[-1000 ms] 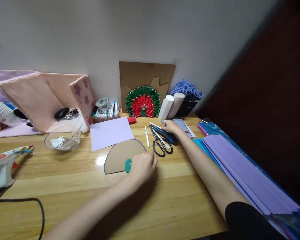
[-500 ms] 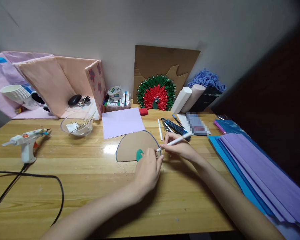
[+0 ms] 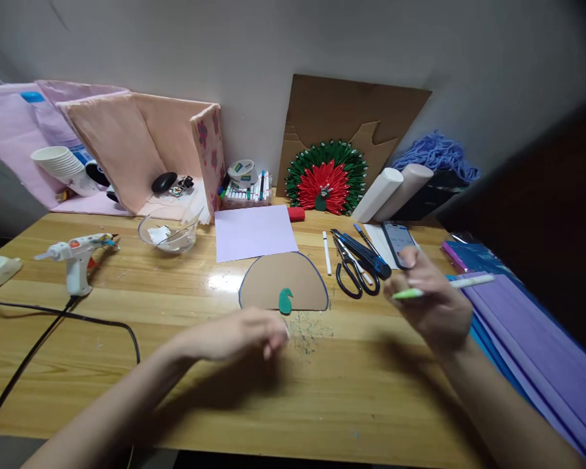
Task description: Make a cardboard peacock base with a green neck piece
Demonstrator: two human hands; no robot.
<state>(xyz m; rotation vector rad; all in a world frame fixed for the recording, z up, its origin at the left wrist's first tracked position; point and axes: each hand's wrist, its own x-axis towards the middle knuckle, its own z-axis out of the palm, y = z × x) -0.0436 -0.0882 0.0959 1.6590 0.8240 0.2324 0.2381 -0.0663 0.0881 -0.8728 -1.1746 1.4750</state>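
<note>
My right hand (image 3: 432, 299) is closed around a white marker (image 3: 473, 281) with a light green end, raised over the right side of the table. My left hand (image 3: 247, 333) hovers just in front of the cardboard half-circle (image 3: 261, 283), fingers curled and slightly blurred; whether something small is pinched in them is not clear. The half-circle lies flat and has a dark blue line along its curved edge. On it, at the middle of the straight edge, sits a green bird-shaped cutout (image 3: 285, 301), its base slightly past the edge.
Black-handled scissors (image 3: 350, 280), a utility knife (image 3: 359, 251) and a white pen (image 3: 327, 253) lie right of the cardboard. A lilac sheet (image 3: 256, 231) lies behind it. A glue gun (image 3: 81, 264) stands left, its cord on the table. Purple sheets (image 3: 532, 339) are stacked right.
My hands have come apart from each other. The right has moved right with the marker, whose green end now shows; the left has drawn back left, uncovering the green cutout.
</note>
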